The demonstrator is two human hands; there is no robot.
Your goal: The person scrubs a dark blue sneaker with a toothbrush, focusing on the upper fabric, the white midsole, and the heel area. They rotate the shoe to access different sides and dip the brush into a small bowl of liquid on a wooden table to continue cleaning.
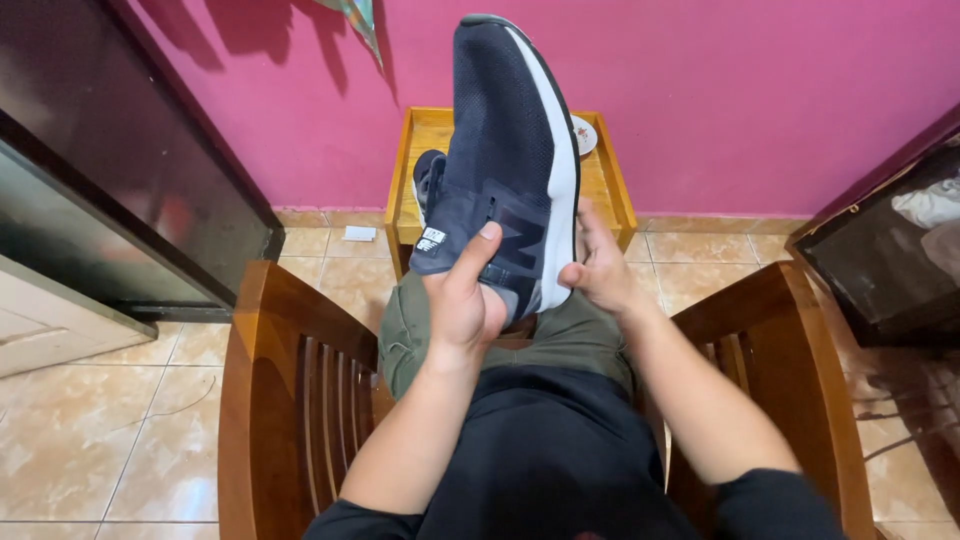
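Left hand clamped around the heel of a navy sneaker, thumb pressed on its side, fingers hidden behind. Right hand laid along the white sole's edge, fingertips out of sight behind it; grip hard to judge. Sneaker raised toe-up above olive-trousered knees. Behind, mostly covered: small wooden table, second dark shoe, sliver of white plate. Wooden chair arms either side.

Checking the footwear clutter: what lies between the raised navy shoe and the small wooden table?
In the head view, a second dark shoe rests on the wooden table, partly hidden behind the raised navy shoe.
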